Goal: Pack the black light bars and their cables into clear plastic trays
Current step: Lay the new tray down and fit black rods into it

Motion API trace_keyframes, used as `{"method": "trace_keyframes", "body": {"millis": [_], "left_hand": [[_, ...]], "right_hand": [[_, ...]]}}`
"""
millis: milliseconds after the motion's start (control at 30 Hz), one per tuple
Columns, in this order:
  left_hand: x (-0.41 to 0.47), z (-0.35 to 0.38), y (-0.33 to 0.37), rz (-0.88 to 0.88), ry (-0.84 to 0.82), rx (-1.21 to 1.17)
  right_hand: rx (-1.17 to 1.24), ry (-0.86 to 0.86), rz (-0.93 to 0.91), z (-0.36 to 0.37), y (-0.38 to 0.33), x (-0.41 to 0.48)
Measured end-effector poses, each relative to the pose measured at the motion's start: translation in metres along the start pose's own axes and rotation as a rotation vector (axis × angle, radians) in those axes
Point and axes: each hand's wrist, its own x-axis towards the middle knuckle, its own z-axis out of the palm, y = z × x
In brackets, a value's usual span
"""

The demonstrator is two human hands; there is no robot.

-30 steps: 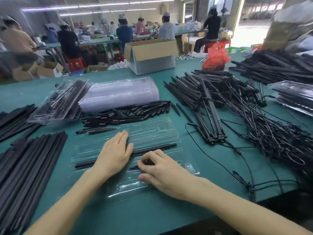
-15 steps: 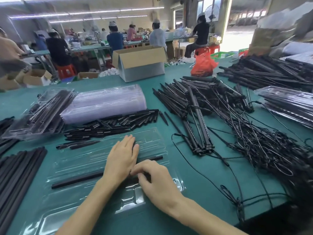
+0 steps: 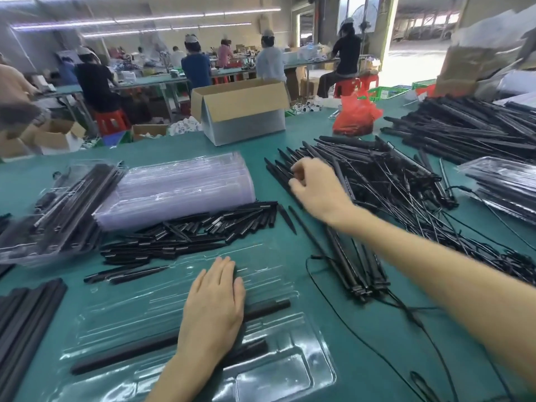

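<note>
Your right hand [image 3: 316, 190] has left the clear plastic tray [image 3: 290, 381] for the heap of cabled black light bars [image 3: 377, 175] — grip unclear; left hand [image 3: 214, 309] flat on a seated bar [image 3: 266, 307]. Next, tease one free

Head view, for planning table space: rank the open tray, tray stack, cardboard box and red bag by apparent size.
Largest first:
open tray
tray stack
cardboard box
red bag
Box and bag sit farther off, so true sizes are unsure.

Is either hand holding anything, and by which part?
Left hand lies flat across a black light bar in the clear tray, gripping nothing. Right hand curls its fingers at the ends of bars in the pile; blur hides whether it grips one.
</note>
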Motion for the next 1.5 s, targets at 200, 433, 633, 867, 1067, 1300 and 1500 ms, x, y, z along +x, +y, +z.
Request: {"method": "trace_keyframes", "body": {"millis": [200, 433, 633, 867, 1067, 1300, 1500], "left_hand": [[0.0, -0.004, 0.001, 0.003, -0.028, 0.002], [0.003, -0.007, 0.0, 0.001, -0.061, 0.036], [0.003, -0.007, 0.0, -0.027, -0.07, -0.007], [0.0, -0.003, -0.002, -0.028, -0.064, -0.003], [0.0, -0.002, -0.001, -0.022, -0.068, 0.019], [0.0, -0.003, -0.001, 0.004, -0.054, 0.033], [-0.001, -0.003, -0.002, -0.002, -0.046, 0.025]], "right_hand": [[-0.519, -0.014, 0.112, 0.016, 0.063, 0.091], [-0.76, -0.13, 0.171, 0.041, 0.102, 0.116], [-0.796, -0.068, 0.213, 0.045, 0.116, 0.121], [-0.663, 0.104, 0.186, 0.037, 0.112, 0.122], [-0.368, 0.255, 0.302, 0.003, 0.093, 0.134], [0.046, 0.349, 0.424, -0.036, 0.068, 0.143], [0.488, 0.468, 0.478, -0.071, 0.04, 0.142]]}}
